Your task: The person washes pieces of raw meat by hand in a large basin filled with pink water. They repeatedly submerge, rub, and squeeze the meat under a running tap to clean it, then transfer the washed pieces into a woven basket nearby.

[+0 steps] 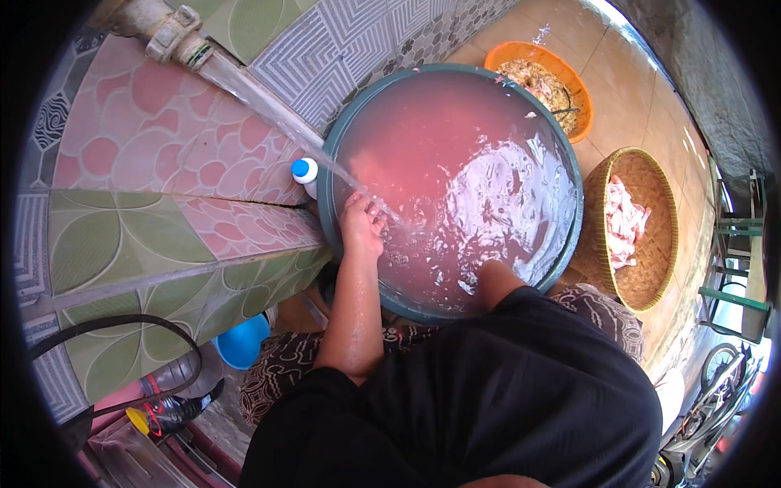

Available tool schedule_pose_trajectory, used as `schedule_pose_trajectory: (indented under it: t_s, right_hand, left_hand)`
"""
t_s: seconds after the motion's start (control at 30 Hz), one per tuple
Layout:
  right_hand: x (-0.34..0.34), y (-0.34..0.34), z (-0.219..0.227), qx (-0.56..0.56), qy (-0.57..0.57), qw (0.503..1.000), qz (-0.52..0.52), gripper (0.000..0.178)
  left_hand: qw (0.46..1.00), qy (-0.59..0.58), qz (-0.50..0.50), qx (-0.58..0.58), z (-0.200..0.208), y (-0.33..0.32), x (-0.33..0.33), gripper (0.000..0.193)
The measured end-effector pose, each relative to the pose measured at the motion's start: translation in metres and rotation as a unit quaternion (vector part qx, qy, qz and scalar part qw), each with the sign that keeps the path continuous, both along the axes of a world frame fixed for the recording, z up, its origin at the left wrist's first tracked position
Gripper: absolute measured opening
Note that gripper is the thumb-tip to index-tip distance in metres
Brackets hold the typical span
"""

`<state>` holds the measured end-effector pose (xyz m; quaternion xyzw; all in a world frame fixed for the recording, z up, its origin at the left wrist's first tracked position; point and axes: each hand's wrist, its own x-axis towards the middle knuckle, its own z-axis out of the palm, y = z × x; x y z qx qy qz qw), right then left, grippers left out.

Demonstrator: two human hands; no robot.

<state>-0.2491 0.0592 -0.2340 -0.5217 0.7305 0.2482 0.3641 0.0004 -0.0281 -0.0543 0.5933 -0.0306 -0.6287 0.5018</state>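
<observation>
A large teal basin [329, 175] is full of cloudy pink water. Water streams from a tap [171, 37] at the upper left and lands next to my left hand [361, 224], which rests at the basin's near-left edge with its fingers curled in the water. My right forearm [496, 281] goes down into the water at the basin's near side. My right hand is hidden under the surface. What either hand holds under the murky water cannot be seen.
A woven basket [651, 276] with pale meat pieces stands right of the basin. An orange tub [579, 85] with scraps sits behind it. A white bottle with a blue cap [305, 172] stands by the tiled wall [146, 163]. A blue dipper [242, 342] lies lower left.
</observation>
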Motion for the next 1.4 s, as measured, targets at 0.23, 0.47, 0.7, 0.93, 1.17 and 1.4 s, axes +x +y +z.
schedule_pose_trajectory:
  t_s: [0.23,0.47,0.7,0.93,1.17,1.4]
  right_hand:
    - [-0.006,-0.007,0.004,0.002,-0.013,1.0,-0.018,0.03]
    - [0.034,-0.008,0.008,-0.006,-0.076,0.997,-0.019,0.027]
    - [0.075,-0.01,0.012,-0.003,-0.141,0.99,-0.027,0.025]
    - [0.098,-0.021,0.018,-0.001,-0.188,0.981,-0.048,0.022]
    - [0.123,-0.035,0.042,0.001,-0.295,0.939,-0.176,0.019]
    - [0.14,-0.066,0.145,-0.029,-0.6,0.711,-0.365,0.008]
  left_hand:
    - [1.0,0.005,0.004,-0.021,-0.006,0.006,0.014,0.04]
    - [0.999,0.024,0.01,-0.023,0.002,0.006,0.008,0.04]
    - [0.999,0.032,0.01,-0.014,-0.008,0.01,0.012,0.039]
    - [1.0,-0.009,-0.014,0.007,-0.002,0.011,0.009,0.044]
    - [0.999,-0.036,0.014,0.015,-0.011,0.011,0.007,0.035]
    - [0.999,0.03,0.015,0.028,-0.01,0.014,0.01,0.03]
